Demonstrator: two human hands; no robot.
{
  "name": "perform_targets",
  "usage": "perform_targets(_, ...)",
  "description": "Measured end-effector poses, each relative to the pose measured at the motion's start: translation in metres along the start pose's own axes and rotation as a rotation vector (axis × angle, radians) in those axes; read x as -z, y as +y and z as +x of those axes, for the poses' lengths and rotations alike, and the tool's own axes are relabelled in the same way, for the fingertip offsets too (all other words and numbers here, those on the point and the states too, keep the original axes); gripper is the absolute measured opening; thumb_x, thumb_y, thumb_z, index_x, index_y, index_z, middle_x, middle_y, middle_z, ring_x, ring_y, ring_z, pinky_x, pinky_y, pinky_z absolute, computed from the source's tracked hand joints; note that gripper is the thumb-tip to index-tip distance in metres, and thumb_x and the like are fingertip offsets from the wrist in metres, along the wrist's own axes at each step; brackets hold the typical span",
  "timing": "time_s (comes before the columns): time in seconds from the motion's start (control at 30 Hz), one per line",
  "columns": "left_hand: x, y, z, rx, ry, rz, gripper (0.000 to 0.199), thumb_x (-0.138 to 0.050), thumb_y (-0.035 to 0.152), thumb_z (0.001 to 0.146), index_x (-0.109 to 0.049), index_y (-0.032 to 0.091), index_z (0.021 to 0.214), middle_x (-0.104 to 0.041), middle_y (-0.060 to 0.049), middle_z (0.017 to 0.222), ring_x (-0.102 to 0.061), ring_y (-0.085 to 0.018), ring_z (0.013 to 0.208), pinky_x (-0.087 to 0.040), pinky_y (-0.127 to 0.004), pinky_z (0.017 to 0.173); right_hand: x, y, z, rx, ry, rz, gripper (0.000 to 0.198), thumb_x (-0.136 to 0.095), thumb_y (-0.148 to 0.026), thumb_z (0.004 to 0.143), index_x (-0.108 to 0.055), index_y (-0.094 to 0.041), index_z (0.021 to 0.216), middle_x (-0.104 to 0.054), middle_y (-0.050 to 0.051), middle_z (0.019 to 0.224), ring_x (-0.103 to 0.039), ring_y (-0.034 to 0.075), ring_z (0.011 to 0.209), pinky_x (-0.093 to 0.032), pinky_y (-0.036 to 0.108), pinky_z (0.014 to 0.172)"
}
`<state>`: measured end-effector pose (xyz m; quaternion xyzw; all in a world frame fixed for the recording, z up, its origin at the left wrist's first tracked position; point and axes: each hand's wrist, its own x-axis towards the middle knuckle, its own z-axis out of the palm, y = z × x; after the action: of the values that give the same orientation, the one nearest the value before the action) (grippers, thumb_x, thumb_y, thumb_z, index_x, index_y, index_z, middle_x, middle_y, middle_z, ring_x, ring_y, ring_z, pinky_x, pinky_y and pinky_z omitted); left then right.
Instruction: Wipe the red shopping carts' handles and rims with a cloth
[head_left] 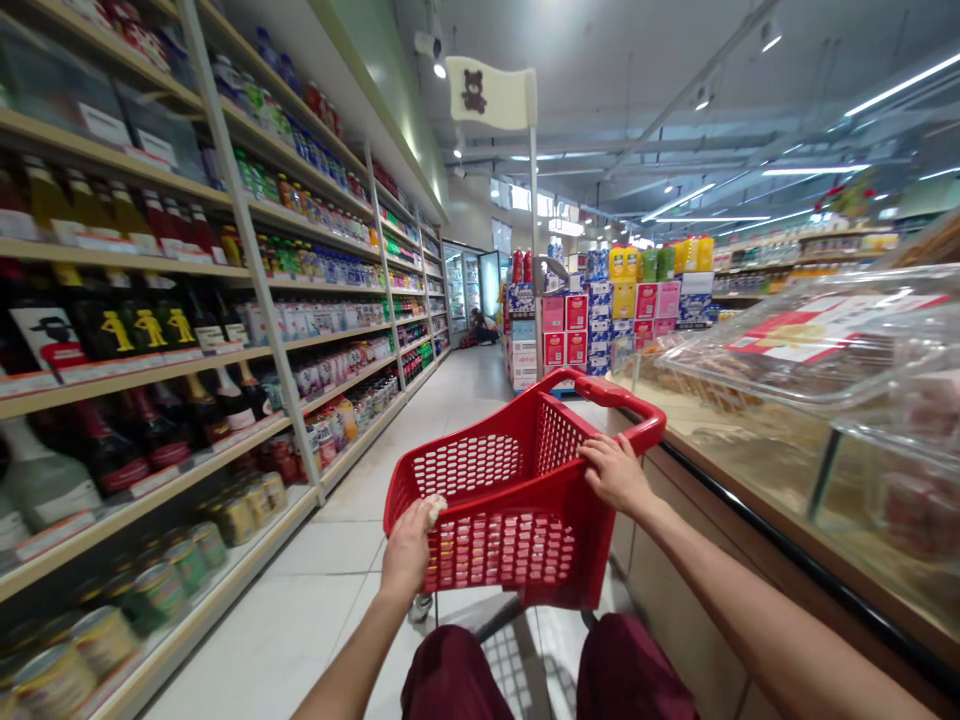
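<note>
A small red shopping cart with perforated plastic sides stands sideways right in front of my knees. My left hand is closed on a crumpled white cloth, pressed to the top rim at the cart's left corner. Over the near rim close to the handle, my right hand is hooked with its fingers curled inward. The thick red handle curves just above that hand. A pole with a cream bear flag rises behind the cart. Little of the basket's floor shows.
Shelves of bottles and cans line the left side. At right, a counter with clear plastic covers stands close to the cart. Stacked drink boxes are ahead. A person crouches far down the aisle.
</note>
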<state>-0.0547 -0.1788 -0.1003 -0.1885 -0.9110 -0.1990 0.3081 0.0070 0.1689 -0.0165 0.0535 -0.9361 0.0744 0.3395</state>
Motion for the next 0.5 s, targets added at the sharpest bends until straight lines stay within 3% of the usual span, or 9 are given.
perform_targets(0.13, -0.019, 0.049, 0.007, -0.080, -0.016, -0.115, 0.047, -0.032, 0.003, 0.074, -0.051, 0.023, 0.112, -0.055, 0.000, 0.119, -0.047, -0.013, 0.111, -0.040, -0.033, 0.096, -0.007, -0.030, 0.001, -0.016, 0.011, 0.176, 0.039, -0.041, -0.016, 0.073, -0.056, -0.017, 0.109, -0.056, 0.009, 0.115, -0.046, 0.020, 0.110, -0.029, 0.043, 0.095)
perform_targets(0.23, -0.024, 0.069, 0.009, -0.117, -0.045, -0.183, 0.050, -0.033, 0.002, 0.072, -0.049, 0.023, 0.115, -0.051, -0.002, 0.123, -0.045, -0.015, 0.114, -0.039, -0.036, 0.097, -0.027, -0.072, -0.018, -0.001, -0.115, 0.428, 0.041, -0.041, -0.015, 0.074, -0.054, -0.018, 0.112, -0.056, 0.007, 0.115, -0.050, 0.017, 0.105, -0.036, 0.034, 0.092)
perform_targets(0.33, -0.019, 0.071, 0.006, -0.078, -0.123, -0.176, 0.055, -0.035, 0.002, 0.071, -0.044, 0.022, 0.120, -0.048, -0.004, 0.127, -0.046, -0.016, 0.112, -0.038, -0.039, 0.096, -0.058, -0.105, -0.037, -0.161, -0.244, 0.716, 0.042, -0.045, -0.015, 0.072, -0.053, -0.018, 0.113, -0.059, 0.007, 0.112, -0.053, 0.017, 0.103, -0.037, 0.032, 0.092)
perform_targets(0.5, -0.013, 0.080, 0.012, 0.000, -0.192, -0.233, 0.052, -0.038, 0.007, 0.074, -0.039, 0.023, 0.124, -0.057, -0.004, 0.115, -0.054, -0.016, 0.099, -0.039, -0.037, 0.092, -0.099, -0.120, -0.036, -0.398, -0.238, 0.877, 0.041, -0.043, -0.022, 0.076, -0.047, -0.018, 0.117, -0.061, 0.006, 0.107, -0.057, 0.016, 0.096, -0.042, 0.031, 0.085)
